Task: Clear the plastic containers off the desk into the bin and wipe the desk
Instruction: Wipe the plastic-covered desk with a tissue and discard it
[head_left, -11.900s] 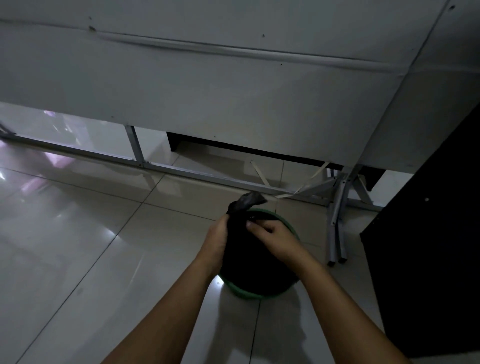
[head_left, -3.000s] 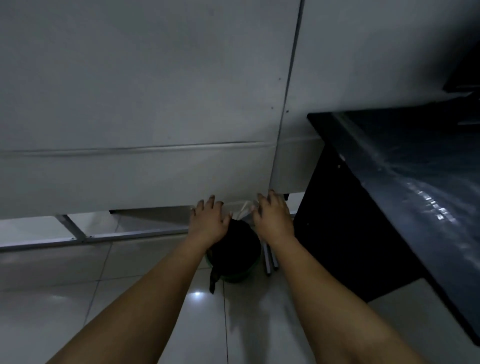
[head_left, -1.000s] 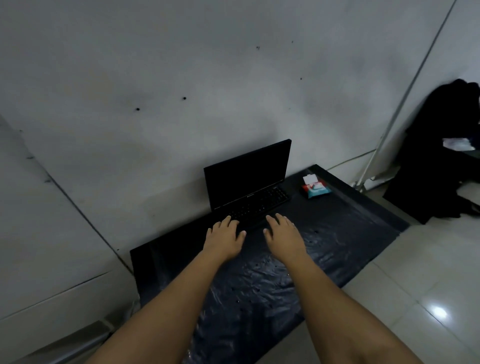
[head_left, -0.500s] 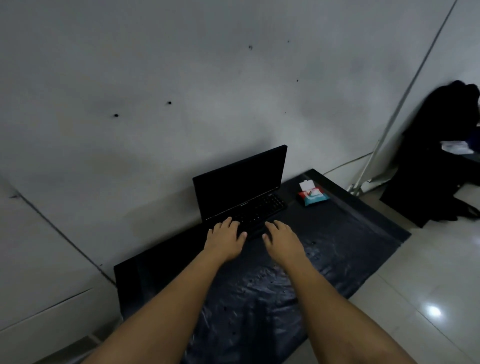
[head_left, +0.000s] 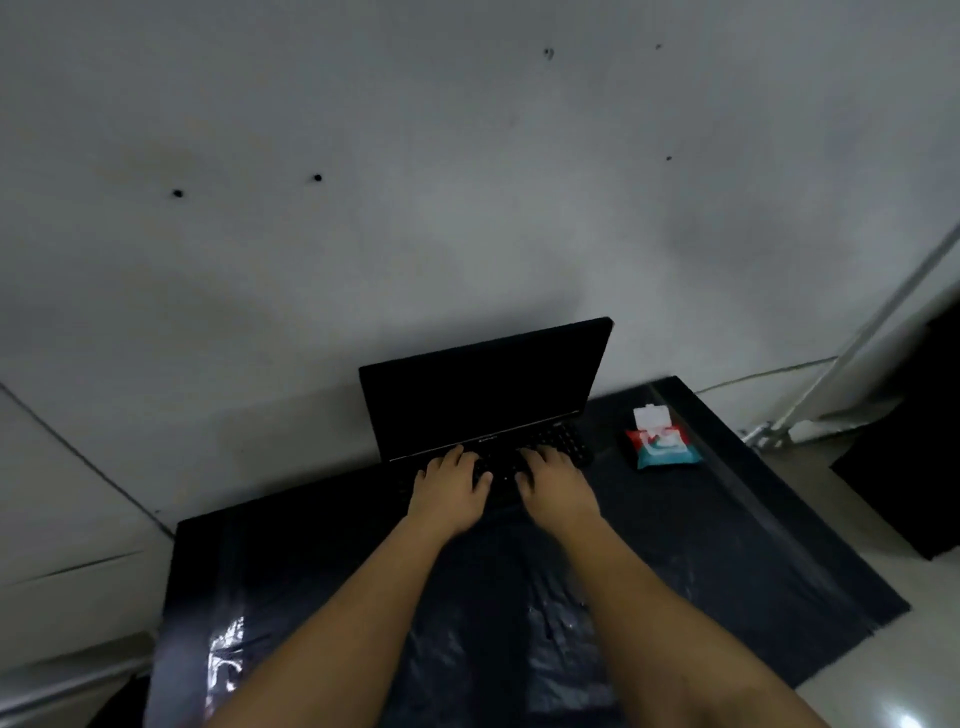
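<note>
Desk (head_left: 727, 545) dark, plastic-covered. Left hand (head_left: 452, 491), right hand (head_left: 553, 486) flat, fingers relaxed on laptop (head_left: 483, 405) keyboard; wipes pack (head_left: 660, 447) far right.

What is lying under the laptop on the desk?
The laptop sits on a dark, shiny plastic sheet that covers the desk. The desk surface below is hidden. Both hands lie over its keyboard.

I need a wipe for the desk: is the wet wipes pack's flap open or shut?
Open. The wet wipes pack lies on the desk right of the laptop, its white flap lifted back.
</note>
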